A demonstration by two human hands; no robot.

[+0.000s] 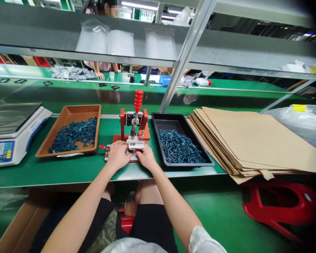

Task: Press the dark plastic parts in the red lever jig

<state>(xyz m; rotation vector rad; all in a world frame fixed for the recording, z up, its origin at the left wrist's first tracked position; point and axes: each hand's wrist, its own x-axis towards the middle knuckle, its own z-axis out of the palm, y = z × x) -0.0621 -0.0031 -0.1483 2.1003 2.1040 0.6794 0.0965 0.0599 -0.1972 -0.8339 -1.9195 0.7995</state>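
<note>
Both hands are at the base of a small red hand press (123, 123) with an upright red ribbed handle (138, 101). My left hand (119, 154) rests on the left of its metal fixture (136, 142), fingers curled inward. From the right, my right hand (146, 157) reaches the same fixture, its fingers bent close to the front block. Whatever lies between the fingertips is too small and hidden to name. An orange-brown tray (68, 110) of flat dark blue plastic pieces (75, 135) stands to the left. The black tray (168, 121) at right holds small dark blue parts (180, 146).
A weighing scale (13, 140) sits far left. Stacked brown cardboard sheets (252, 137) lie at right, beside a clear plastic bag (302, 119). A metal post (186, 52) and shelf rise behind the press. Below right is a red stool (276, 207). People work across the bench.
</note>
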